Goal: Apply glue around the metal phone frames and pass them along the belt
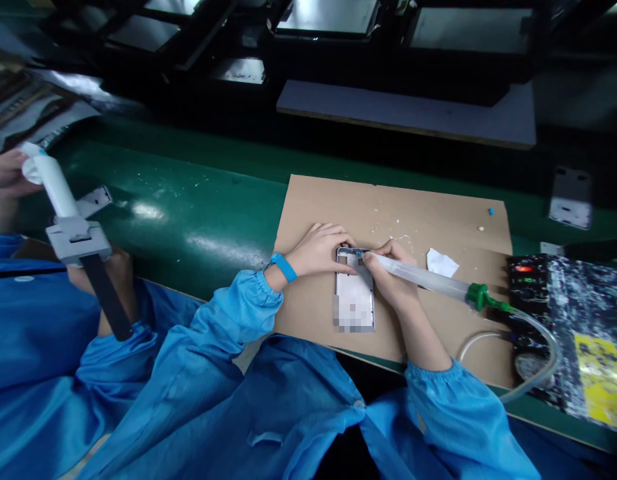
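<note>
- Your left hand point(321, 250) lies on the top left corner of the phone frame point(355, 293), fingers curled down over its upper edge and pinning it flat; it grips nothing else.
- Your right hand point(393, 277) is closed in a pen grip round the front of the dispensing syringe point(423, 279), with the tip touching the frame's top edge, close to your left fingertips.
- The frame sits near the middle of the cardboard mat point(413, 207), long side running from twelve to six o'clock, with its lower half bare of both hands.
- It looks thin, light and stiff, a smooth shell that would probably skate on the cardboard if you let go, so keep pressing at the corner and edges, not on the open middle.
- The syringe barrel is clear, rigid plastic and runs off towards three o'clock to a green fitting point(481, 297); from there a clear hose point(538, 333) loops on to the speckled controller box point(568, 333). Hold low near the nozzle, because the hose is likely to tug on the tail end.
- A scrap of white paper point(442, 262) lies on the mat at two o'clock from the frame, just behind the barrel.
- At nine o'clock, well apart, a neighbour's hand point(6, 173) holds the top of a white cartridge gun point(68, 220) over the green belt point(188, 200).
</note>
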`<action>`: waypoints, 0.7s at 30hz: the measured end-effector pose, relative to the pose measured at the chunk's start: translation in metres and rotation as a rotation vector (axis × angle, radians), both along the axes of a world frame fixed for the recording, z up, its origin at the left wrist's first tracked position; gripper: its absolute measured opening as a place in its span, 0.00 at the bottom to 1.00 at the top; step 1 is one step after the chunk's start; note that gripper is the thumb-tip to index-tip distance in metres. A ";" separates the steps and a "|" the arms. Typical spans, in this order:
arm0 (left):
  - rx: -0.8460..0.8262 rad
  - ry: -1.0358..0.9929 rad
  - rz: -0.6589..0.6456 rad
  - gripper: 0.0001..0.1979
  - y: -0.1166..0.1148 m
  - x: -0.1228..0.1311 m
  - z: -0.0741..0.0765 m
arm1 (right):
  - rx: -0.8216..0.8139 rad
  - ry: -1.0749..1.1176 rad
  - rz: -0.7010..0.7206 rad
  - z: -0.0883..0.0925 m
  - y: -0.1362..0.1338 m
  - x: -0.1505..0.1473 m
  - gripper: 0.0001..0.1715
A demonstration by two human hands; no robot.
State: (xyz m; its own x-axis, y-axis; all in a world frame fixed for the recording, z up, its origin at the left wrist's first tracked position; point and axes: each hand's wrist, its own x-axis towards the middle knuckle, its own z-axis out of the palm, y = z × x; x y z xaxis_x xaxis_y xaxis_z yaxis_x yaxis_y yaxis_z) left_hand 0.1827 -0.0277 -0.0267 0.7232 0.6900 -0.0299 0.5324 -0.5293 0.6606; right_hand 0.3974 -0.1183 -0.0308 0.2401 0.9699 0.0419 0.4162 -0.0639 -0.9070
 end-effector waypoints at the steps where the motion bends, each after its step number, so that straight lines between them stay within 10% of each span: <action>1: -0.001 -0.001 -0.001 0.27 0.000 0.000 0.000 | -0.001 0.002 0.001 0.000 0.000 0.000 0.20; 21: 0.029 -0.012 -0.005 0.27 0.000 -0.001 -0.003 | 0.065 0.056 0.014 -0.011 -0.001 0.003 0.19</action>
State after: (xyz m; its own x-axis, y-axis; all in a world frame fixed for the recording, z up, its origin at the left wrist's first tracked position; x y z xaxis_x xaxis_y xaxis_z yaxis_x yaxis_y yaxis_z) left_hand 0.1821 -0.0276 -0.0302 0.7267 0.6870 -0.0010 0.5216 -0.5507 0.6516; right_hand 0.4006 -0.1196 -0.0422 0.2299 0.9689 0.0913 0.3650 0.0011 -0.9310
